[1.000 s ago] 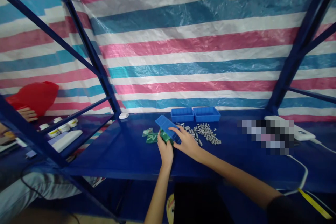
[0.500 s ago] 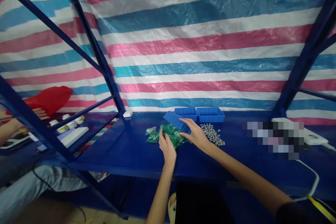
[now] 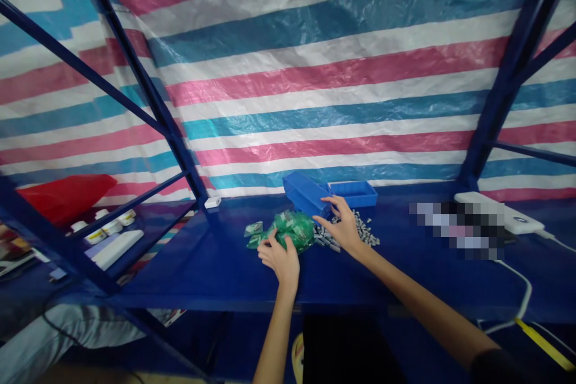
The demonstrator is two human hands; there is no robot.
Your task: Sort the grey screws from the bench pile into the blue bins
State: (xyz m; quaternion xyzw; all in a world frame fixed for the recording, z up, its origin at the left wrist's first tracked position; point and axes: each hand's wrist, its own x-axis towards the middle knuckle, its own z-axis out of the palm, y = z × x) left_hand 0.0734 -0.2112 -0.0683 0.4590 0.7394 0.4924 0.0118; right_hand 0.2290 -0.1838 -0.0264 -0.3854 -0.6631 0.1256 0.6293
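My right hand (image 3: 345, 229) grips one end of a blue plastic bin (image 3: 306, 193) between thumb and fingers. The bin is tilted above the table, at the back of a heap of small green plastic packets (image 3: 294, 229). Against the near left side of that heap rests my left hand (image 3: 279, 257), fingers apart and slightly bent. Close by my right hand, small grey metal-looking pieces (image 3: 366, 234) lie loose on the blue table (image 3: 202, 264); some of them are hidden behind the hand.
Another blue bin (image 3: 357, 193) stands at the back. A white device (image 3: 499, 213) with a cable is on the right, beside a blurred-out patch. A small white block (image 3: 212, 202) sits near the left post (image 3: 177, 150). Beyond it are white bottles (image 3: 108, 222) and a red bag (image 3: 67, 198).
The held bin has tipped further and shifted back from the packets, whose heap shows more fully. My left hand's fingers have spread at the heap's side. The camera view has shifted slightly.
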